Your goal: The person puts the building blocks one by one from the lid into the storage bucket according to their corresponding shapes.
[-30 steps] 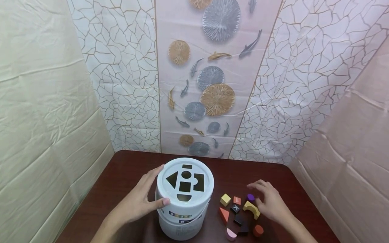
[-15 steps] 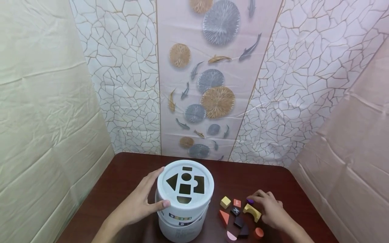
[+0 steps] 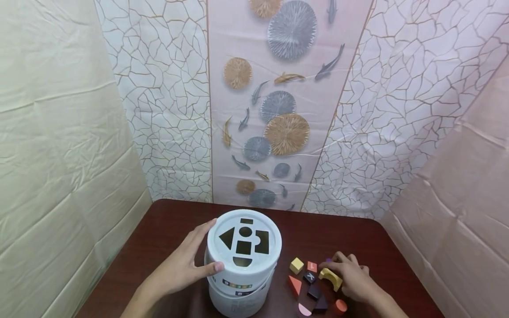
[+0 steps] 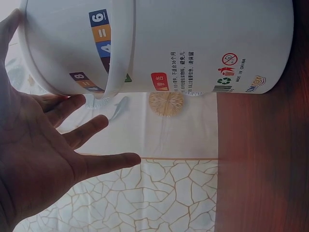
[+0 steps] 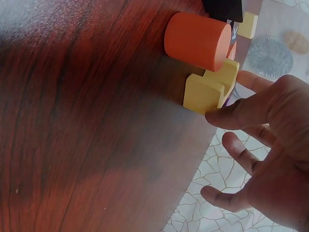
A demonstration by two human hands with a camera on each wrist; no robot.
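Note:
A white bucket [image 3: 240, 285] stands upright, its lid [image 3: 216, 254] cut with several shaped holes. My left hand [image 3: 180, 260] rests against the lid's rim from the left, thumb in front and index finger toward the back. In the left wrist view its other fingers are straight and spread beside the bucket. My right hand [image 3: 355, 276] pinches a yellow arch block [image 3: 332, 278] on the table, with the thumb [image 5: 227, 118] at one end and the index finger at the other. A purple block [image 3: 328, 260] is mostly hidden behind the right fingers.
Left of the arch lie a yellow cube [image 3: 296, 266], a red square block [image 3: 312, 266], a black K block [image 3: 309, 277], a red triangle [image 3: 295, 286], a pink half-round [image 3: 304, 310] and dark blocks [image 3: 320, 304]. An orange cylinder [image 5: 198, 41] stands near the right hand. Patterned cloth walls surround the table.
My right hand has moved from over the purple block toward me onto the yellow arch block, thumb and index finger closing on its ends. The left hand stays at the lid's rim.

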